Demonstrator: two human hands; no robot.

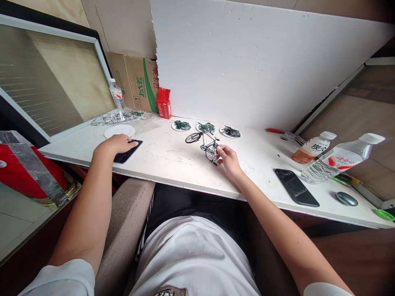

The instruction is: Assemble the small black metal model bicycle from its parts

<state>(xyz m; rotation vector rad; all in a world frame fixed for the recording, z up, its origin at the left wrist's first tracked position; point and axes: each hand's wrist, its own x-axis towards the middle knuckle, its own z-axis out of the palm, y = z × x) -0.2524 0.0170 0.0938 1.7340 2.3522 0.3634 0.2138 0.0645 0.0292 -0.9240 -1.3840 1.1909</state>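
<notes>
In my right hand (pixel 228 159) is a small black model bicycle (pixel 203 142), pinched between thumb and fingers near one wheel. It is tilted above the white table. My left hand (pixel 117 144) lies palm down over a dark-screened tablet or phone (pixel 127 152), its fingers stretched out and touching it; part of the device is hidden under the hand. Behind the bicycle stand small white plates with parts: a plate of green pieces (pixel 181 125), another plate of green pieces (pixel 205 128) and a plate of black pieces (pixel 231 131). Beyond my left hand is a white plate (pixel 119 130).
Flat dark part frames (pixel 123 118) lie near a water bottle (pixel 116 94), a red box (pixel 164 103) and a cardboard box (pixel 135 80). On the right are a black phone (pixel 296 187), a tea bottle (pixel 313 147), a large water bottle (pixel 339 158) and a mouse (pixel 346 198).
</notes>
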